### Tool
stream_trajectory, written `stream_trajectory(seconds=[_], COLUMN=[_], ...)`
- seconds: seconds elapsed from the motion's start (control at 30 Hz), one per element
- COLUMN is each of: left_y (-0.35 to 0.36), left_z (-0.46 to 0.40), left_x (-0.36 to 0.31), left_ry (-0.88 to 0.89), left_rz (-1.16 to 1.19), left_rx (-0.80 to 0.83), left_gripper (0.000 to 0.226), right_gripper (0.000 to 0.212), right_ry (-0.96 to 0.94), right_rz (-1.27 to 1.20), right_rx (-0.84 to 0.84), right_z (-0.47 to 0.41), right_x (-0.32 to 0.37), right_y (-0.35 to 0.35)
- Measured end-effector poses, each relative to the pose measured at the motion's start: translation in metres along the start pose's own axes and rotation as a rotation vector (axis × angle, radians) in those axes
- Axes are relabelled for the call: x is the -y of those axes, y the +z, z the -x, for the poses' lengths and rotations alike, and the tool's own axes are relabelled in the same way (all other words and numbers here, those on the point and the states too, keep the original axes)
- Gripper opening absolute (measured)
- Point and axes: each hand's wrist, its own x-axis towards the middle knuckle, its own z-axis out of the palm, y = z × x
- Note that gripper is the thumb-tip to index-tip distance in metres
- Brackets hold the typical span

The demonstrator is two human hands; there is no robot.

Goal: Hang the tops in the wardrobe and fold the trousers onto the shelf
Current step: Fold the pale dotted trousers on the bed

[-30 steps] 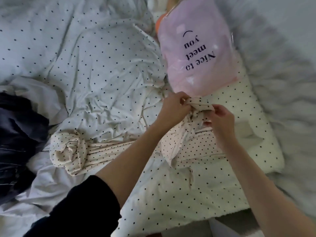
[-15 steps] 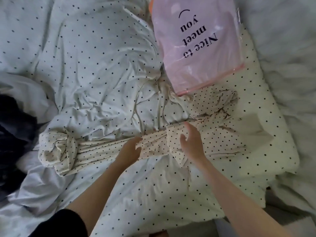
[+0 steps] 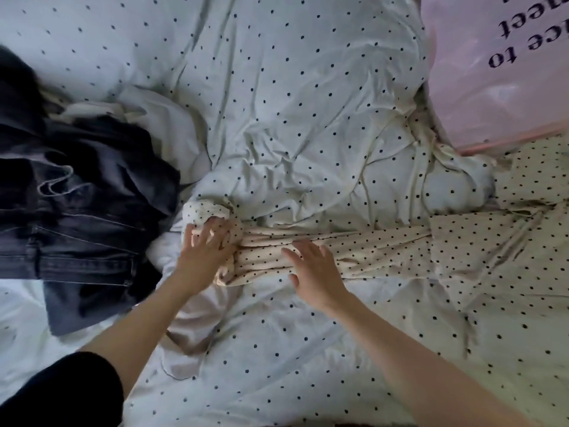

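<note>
Head view, looking down on a bed covered by a rumpled white duvet with small dark dots [image 3: 292, 97]. A long cream garment with dark polka dots [image 3: 385, 248] lies stretched across the middle of the frame, from a bunched, rolled end at centre left to a wider spread of cloth at the right edge; whether it is a top or trousers cannot be told.

The left hand [image 3: 206, 251] rests on the rolled end of the garment at centre left, its fingers spread and slightly bent over the bunched cloth; the frame does not plainly show whether they pinch the fabric or merely press on it. The right hand [image 3: 314, 272] lies just right of it, at frame centre, over the gathered, pleated stretch of the same garment, with fingers straight and fanned, the grip wide and holding nothing. The two hands are near each other but apart. A black sleeve [image 3: 70, 392] covers the left upper arm at the lower left corner; both forearms are bare.

A heap of dark blue denim clothing [image 3: 83, 217] with pale stitching lies on the bed at the left edge, just beside the rolled end. A translucent pink plastic bag with dark printed lettering [image 3: 498, 72] occupies the upper right corner, its lower edge near the cream garment's wide end.
</note>
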Motion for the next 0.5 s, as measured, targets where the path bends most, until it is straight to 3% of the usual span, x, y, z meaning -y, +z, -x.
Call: stream_trajectory(seconds=[0.13,0.33,0.43,0.5], left_y=[-0.005,-0.058,-0.095,-0.111], left_z=[0.001,0.007,0.007,0.003], left_x=[0.03,0.085,0.106,0.114], left_ry=[0.016,-0.012,-0.026,0.035], left_rz=[-0.048,0.833,1.047,1.033], left_rx=[-0.109,-0.522,-0.526,-0.515], left_gripper=[0.05,0.021,0.033,0.019], right_gripper=[0.064,0.07,0.049,0.022], right_ry=[0.041,0.124,0.198,0.245], right_rz=[0.016,-0.102,-0.248,-0.253], right_rx=[0.095,0.074,-0.112,-0.192], right_z=[-0.012,-0.026,-0.054,-0.072], right_x=[0.027,0.051,0.067,0.067], right_y=[0.007,-0.032,-0.058,-0.075])
